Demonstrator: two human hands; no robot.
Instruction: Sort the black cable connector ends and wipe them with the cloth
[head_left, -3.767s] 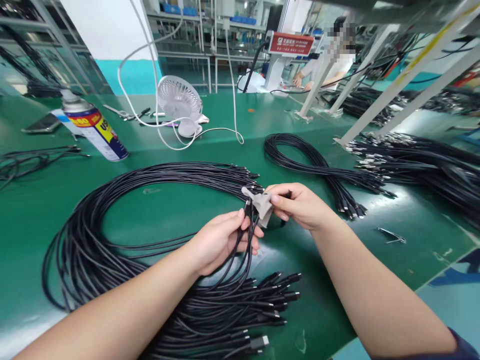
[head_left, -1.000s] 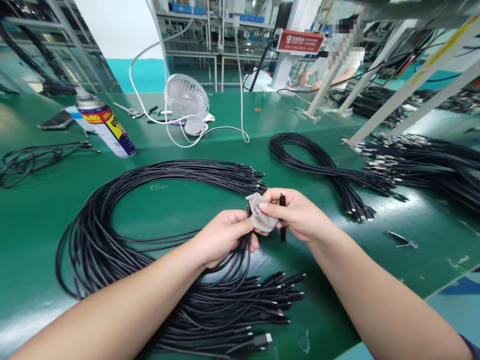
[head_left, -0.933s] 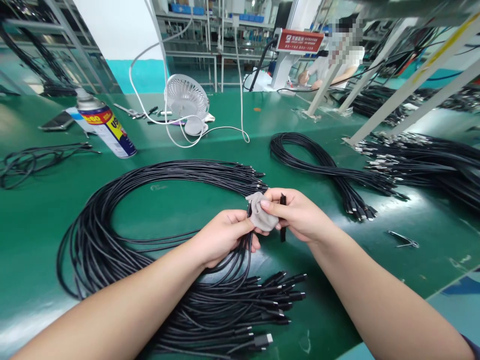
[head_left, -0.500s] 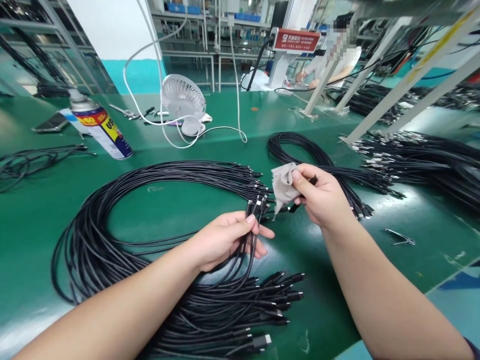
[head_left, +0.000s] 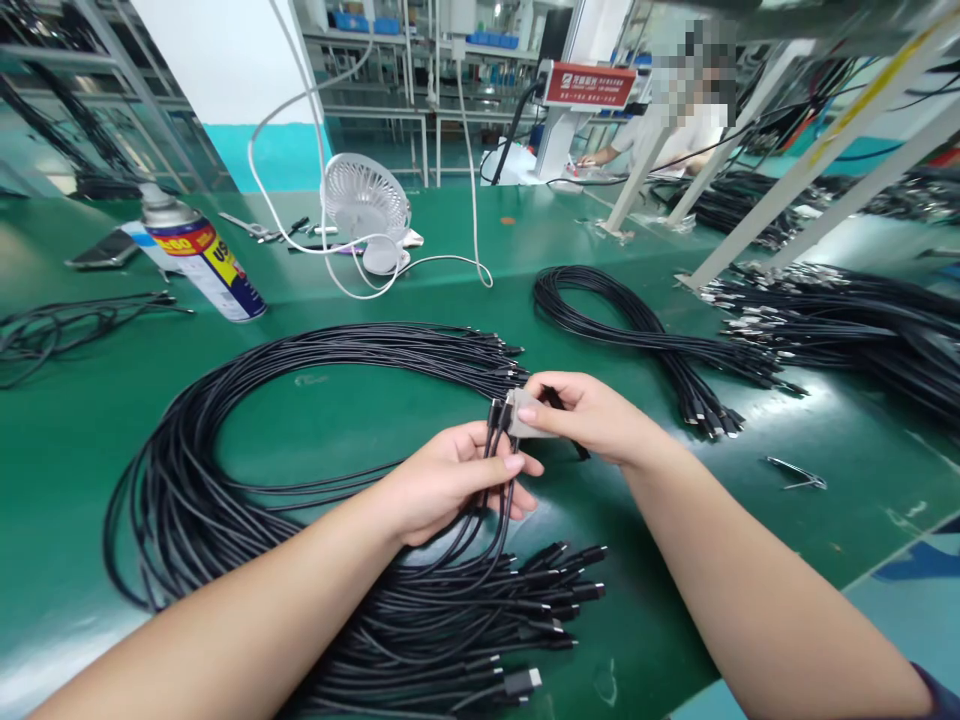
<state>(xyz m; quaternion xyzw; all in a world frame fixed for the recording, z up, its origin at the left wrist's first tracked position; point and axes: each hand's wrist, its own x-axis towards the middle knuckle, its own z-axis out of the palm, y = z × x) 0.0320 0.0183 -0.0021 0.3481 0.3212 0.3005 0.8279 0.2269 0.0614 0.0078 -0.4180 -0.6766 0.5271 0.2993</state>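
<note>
My left hand (head_left: pixel 457 480) pinches several black cables (head_left: pixel 493 425) just below their connectors, which point up and away. With my right hand (head_left: pixel 585 410) I grip a grey cloth (head_left: pixel 529 418), pressed around one of those connectors; the covered connector is mostly hidden. A dark strip hangs from behind the right fingers, and I cannot make out what it is. Beneath and around my left forearm lies a large looped bundle of black cables (head_left: pixel 187 450). Many of its connector ends (head_left: pixel 555 590) fan out on the green table near the front.
A spray can (head_left: pixel 202 255) and a small white fan (head_left: pixel 366 205) stand at the back left. Another cable coil (head_left: pixel 600 300) lies right of centre, with more cable piles (head_left: pixel 847 320) beyond. Tweezers (head_left: pixel 796 473) lie at right. Slanted posts (head_left: pixel 757 190) rise there; a person (head_left: pixel 675 140) sits behind.
My right hand has moved left and down, bringing the cloth from the air onto a connector in my left hand. The left hand has stayed nearly in place.
</note>
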